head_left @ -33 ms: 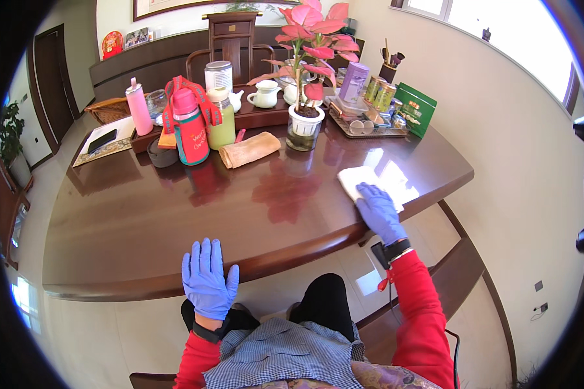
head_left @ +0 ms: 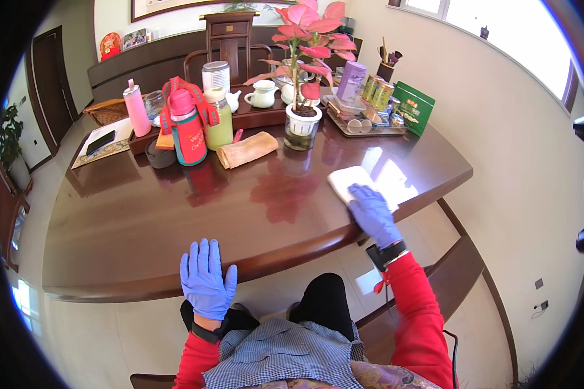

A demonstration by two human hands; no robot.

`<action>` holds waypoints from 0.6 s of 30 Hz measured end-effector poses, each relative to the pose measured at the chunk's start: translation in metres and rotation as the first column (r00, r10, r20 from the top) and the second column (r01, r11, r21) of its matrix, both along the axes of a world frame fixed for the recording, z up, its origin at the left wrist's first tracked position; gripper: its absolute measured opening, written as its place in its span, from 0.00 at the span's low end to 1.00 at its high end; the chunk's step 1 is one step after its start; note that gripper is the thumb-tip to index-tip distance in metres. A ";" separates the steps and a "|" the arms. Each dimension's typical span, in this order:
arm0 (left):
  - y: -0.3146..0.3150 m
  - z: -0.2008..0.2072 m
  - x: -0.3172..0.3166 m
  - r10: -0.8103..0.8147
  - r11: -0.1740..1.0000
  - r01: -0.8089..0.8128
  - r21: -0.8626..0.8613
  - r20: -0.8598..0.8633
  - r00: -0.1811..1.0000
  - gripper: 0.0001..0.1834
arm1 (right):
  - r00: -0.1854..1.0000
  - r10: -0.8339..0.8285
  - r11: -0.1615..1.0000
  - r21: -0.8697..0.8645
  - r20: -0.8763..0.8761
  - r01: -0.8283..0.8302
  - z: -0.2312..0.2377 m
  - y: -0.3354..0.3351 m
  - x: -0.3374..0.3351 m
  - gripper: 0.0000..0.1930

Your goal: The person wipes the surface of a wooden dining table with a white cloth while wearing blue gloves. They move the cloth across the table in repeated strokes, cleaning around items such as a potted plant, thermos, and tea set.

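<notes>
My left hand (head_left: 207, 281), in a blue-purple glove, rests palm down on the near edge of the dark brown table (head_left: 136, 243), its fingers stretched out and holding nothing. Further right, my gloved right hand (head_left: 372, 211) presses a folded white cloth (head_left: 345, 182) against the shiny tabletop, close to the right edge. The fingers lie over the cloth's near part and hide some of it. A rolled peach towel (head_left: 248, 151) lies further back, left of a potted plant (head_left: 303, 120) with pink leaves.
Bottles stand at the back left: a pink one (head_left: 137, 109), one in a red and teal sleeve (head_left: 189, 139) and a green one (head_left: 220, 126). A tea tray (head_left: 256, 118) with white pots sits behind them. Right of the plant, a tray (head_left: 363, 133) carries tins beside a green packet (head_left: 414, 109).
My right hand has slid slightly to the left across the tabletop, and the white cloth has moved with it. My left hand stays in place.
</notes>
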State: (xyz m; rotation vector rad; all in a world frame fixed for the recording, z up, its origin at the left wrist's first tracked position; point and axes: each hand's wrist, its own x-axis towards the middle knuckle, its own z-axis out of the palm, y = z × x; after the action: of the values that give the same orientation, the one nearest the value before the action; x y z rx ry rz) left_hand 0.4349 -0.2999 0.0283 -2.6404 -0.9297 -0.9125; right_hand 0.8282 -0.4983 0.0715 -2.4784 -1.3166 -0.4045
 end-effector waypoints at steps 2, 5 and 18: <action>0.001 0.000 -0.001 0.005 1.000 -0.004 0.008 -0.019 1.000 0.36 | 0.986 0.166 0.985 0.034 0.032 -0.167 -0.008 0.011 -0.036 0.24; 0.001 0.001 -0.001 0.014 1.000 -0.013 0.017 -0.035 0.999 0.36 | 0.902 0.394 0.913 0.040 0.178 -0.407 -0.014 0.027 -0.098 0.24; -0.001 0.005 -0.001 0.020 1.000 -0.019 0.014 -0.069 0.997 0.35 | 0.982 0.175 0.967 0.175 0.066 -0.184 -0.018 -0.027 -0.024 0.23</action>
State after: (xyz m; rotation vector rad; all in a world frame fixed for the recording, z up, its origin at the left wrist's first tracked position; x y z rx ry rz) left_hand 0.4342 -0.3007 0.0331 -2.6292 -0.9276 -0.8149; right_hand 0.8039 -0.5249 0.0530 -2.1935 -1.4420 -0.5208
